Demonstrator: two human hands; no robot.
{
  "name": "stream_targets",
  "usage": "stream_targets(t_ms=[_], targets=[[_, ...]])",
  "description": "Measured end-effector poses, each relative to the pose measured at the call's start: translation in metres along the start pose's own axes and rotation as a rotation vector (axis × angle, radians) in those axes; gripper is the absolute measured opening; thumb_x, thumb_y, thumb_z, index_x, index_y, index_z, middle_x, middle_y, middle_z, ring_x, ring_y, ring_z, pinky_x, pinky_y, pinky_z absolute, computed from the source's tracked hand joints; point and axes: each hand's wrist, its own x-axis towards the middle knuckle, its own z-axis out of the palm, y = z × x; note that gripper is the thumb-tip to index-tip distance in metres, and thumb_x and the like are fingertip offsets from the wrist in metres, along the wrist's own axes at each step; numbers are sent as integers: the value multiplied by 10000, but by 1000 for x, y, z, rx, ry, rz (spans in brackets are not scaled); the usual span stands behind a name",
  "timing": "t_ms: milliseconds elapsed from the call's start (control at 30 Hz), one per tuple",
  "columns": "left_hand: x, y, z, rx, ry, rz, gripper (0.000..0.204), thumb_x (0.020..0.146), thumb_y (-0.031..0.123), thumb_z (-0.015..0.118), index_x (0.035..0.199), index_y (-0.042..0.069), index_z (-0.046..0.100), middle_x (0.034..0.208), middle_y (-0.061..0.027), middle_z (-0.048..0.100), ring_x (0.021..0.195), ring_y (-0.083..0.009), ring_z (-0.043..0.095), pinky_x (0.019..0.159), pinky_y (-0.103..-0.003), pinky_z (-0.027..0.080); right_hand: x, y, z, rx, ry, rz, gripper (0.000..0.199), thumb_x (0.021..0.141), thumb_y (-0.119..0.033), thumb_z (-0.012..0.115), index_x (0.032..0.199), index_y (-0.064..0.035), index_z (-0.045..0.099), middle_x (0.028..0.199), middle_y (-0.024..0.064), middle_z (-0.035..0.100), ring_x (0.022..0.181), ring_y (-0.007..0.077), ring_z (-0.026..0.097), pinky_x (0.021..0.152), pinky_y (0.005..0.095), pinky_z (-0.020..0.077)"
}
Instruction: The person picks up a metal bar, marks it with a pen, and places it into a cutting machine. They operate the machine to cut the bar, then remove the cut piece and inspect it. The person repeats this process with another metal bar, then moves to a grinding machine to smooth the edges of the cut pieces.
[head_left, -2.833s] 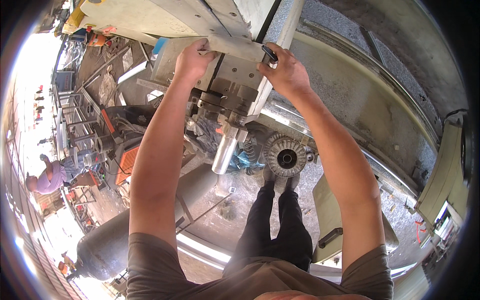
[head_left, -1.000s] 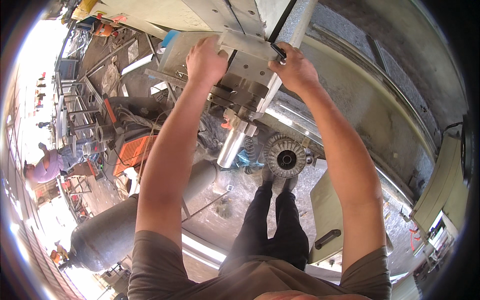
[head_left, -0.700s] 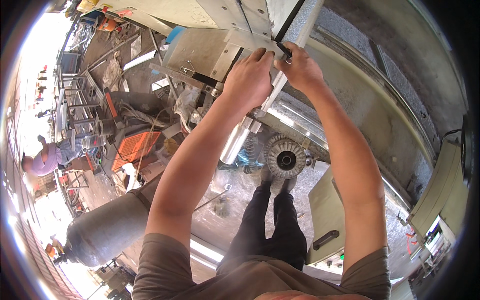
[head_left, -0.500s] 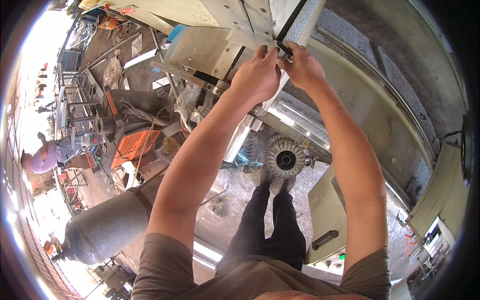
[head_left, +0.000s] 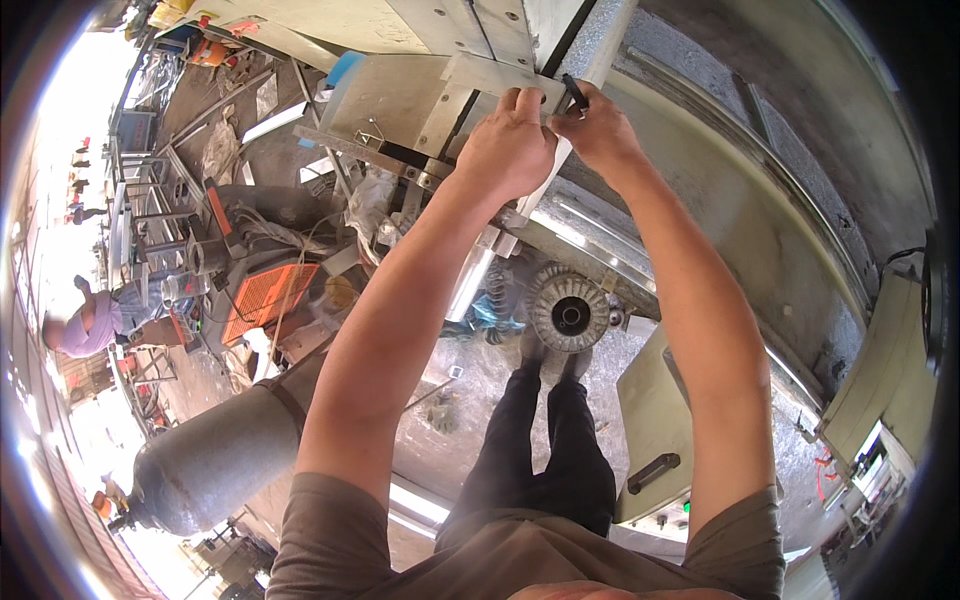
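Observation:
Both my arms reach forward over a machine bed. My right hand [head_left: 600,128] is closed around a slim black pen-like stick [head_left: 574,92], whose upper end sticks out past the fingers. Close beside it, my left hand [head_left: 506,148] is closed with bent fingers at the edge of a flat metal plate [head_left: 490,76]. What its fingers hold, if anything, is hidden. Between and below the two hands runs a long pale metal bar [head_left: 603,48], slanting from the upper right down toward the left wrist.
Below the hands is a round ribbed metal wheel [head_left: 545,308], with my shoes just under it. A pale green control box [head_left: 650,425] with a black handle stands right of my legs. At left lie a large grey gas cylinder [head_left: 215,460] and an orange grille [head_left: 268,302]; another person [head_left: 92,322] is farther off.
The black stick has turned in my right hand and now points more upward. My left fingers have shifted slightly and curl more; the hands stay close together.

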Motion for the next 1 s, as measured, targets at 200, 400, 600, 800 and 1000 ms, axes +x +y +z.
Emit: stream_targets(t_ms=[200,400,600,800,1000], targets=[[3,-6,12,49,94,49,399,949,191,537,1293,4,463,1333,-243,550,1207,-426,563,1047,-492,422,-9,-4,-3,15,33,-35,626,835,-335,712,1404,-124,559,1151,151,722,1095,315,687,951,411,523],[2,-3,11,80,100,32,369,948,212,553,1244,6,475,1285,-224,583,1204,-408,568,1052,-482,418,-2,7,0,40,42,-59,619,833,-335,714,1384,-91,572,1125,153,725,1054,313,697,926,406,531],[6,-6,10,77,94,22,411,944,240,570,1279,17,490,1319,-203,587,1220,-395,564,1060,-475,419,-1,10,3,292,79,-13,480,860,-253,753,1292,-75,643,932,40,675,866,149,609,819,322,491],[16,-10,-17,145,119,-149,490,962,275,552,1390,46,489,1420,-196,526,1293,-372,527,1111,-457,420,-13,14,4,485,265,41,363,936,-144,638,1291,-68,619,1076,46,726,890,125,607,834,288,483],[51,-81,-30,-229,215,-340,750,957,214,584,1590,34,224,1573,-218,395,1439,-367,405,1179,-421,340,-27,22,32,430,344,-224,298,939,-62,523,1237,-60,521,1190,140,707,1053,365,679,941,420,503]])
